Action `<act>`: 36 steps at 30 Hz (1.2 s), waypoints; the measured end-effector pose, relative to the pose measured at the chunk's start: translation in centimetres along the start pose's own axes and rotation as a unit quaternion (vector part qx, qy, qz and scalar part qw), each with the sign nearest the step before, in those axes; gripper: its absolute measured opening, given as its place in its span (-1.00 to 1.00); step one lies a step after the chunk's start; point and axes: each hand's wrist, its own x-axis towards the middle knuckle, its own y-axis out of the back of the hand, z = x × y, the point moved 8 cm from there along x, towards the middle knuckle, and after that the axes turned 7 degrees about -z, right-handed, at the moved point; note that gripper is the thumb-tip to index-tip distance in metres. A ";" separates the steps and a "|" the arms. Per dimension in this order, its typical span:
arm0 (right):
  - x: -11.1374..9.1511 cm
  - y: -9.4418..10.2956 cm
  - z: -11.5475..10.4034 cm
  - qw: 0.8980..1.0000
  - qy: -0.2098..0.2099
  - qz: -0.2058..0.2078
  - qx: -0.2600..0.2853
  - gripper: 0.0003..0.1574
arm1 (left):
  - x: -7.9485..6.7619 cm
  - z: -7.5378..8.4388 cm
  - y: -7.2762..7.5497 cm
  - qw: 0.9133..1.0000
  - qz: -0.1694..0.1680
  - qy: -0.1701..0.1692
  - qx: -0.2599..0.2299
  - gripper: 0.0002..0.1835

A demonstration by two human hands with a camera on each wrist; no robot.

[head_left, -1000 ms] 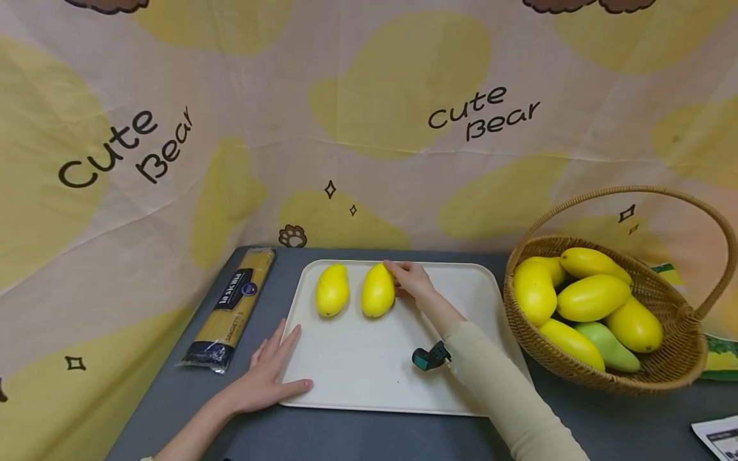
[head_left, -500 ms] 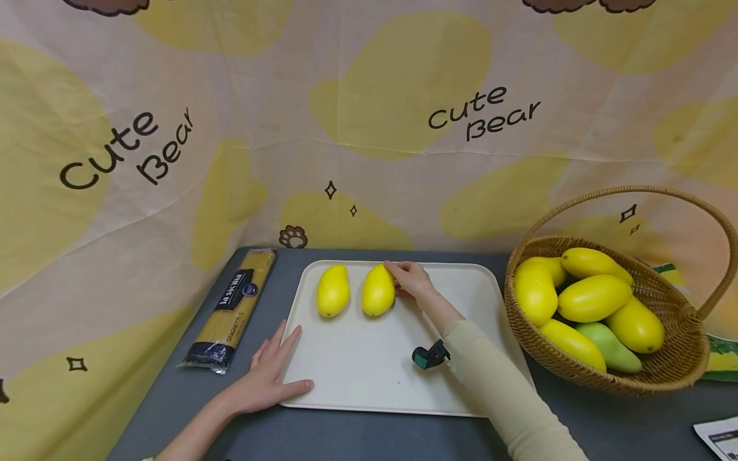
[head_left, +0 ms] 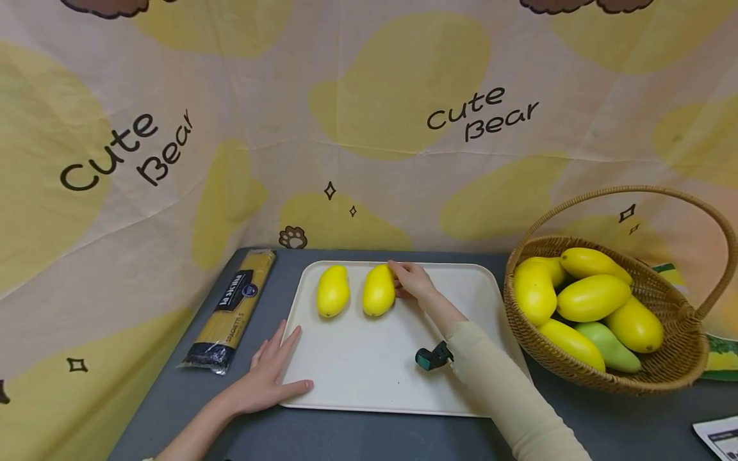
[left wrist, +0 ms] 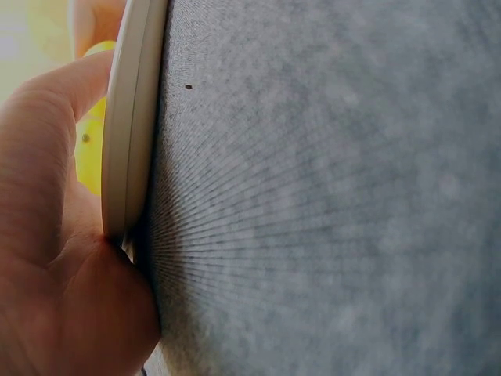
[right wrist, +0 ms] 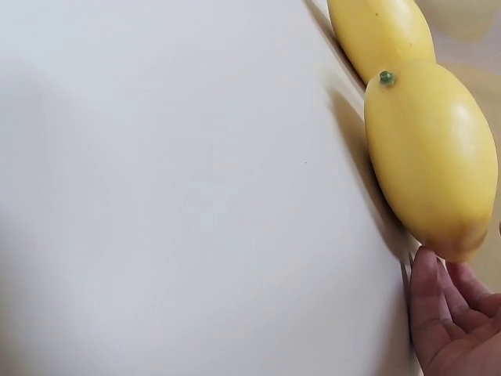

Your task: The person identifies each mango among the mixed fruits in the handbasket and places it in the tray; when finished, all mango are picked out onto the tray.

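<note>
Two yellow mangoes lie side by side on the far left part of a white tray point(head_left: 357, 371): a left mango point(head_left: 332, 291) and a right mango point(head_left: 378, 291). My right hand point(head_left: 412, 279) is beside the right mango, fingertips at its far right end. In the right wrist view that mango point(right wrist: 430, 157) lies on the tray, and the extended fingers point(right wrist: 427, 290) meet its lower end without wrapping round it. Spread over the tray's near left corner is my left hand point(head_left: 270, 371). The left wrist view shows its thumb laid across the tray rim point(left wrist: 129, 157).
A spaghetti pack point(head_left: 233, 310) lies left of the tray on the grey table point(head_left: 323, 438). On the right stands a wicker basket point(head_left: 686, 346) with a tall handle, holding several yellow mangoes point(head_left: 594, 298) and a green fruit point(head_left: 608, 346). A printed sheet point(head_left: 721, 438) lies at the right edge.
My right fingertips have shifted slightly to the right along the mango's far end. Both mangoes and my left hand stay where they were.
</note>
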 end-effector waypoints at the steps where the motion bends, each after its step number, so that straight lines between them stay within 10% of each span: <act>1: 0.0 0.0 0.0 1.000 0.003 -0.001 0.001 -0.37 | 0.0 0.0 0.0 1.000 0.000 0.000 0.002 0.10; 15: -4.3 2.2 -2.1 0.996 0.066 0.036 0.050 -0.51 | 0.1 0.3 -0.1 1.000 -0.001 -0.006 0.005 0.10; 24: -8.2 3.8 -3.8 0.991 0.051 -0.002 0.120 -0.51 | -0.1 0.4 0.2 1.000 0.002 -0.002 0.004 0.10; 36: -16.1 7.2 -6.2 0.991 0.095 -0.088 0.046 -0.46 | 0.1 0.3 -0.1 1.000 0.012 -0.011 0.005 0.10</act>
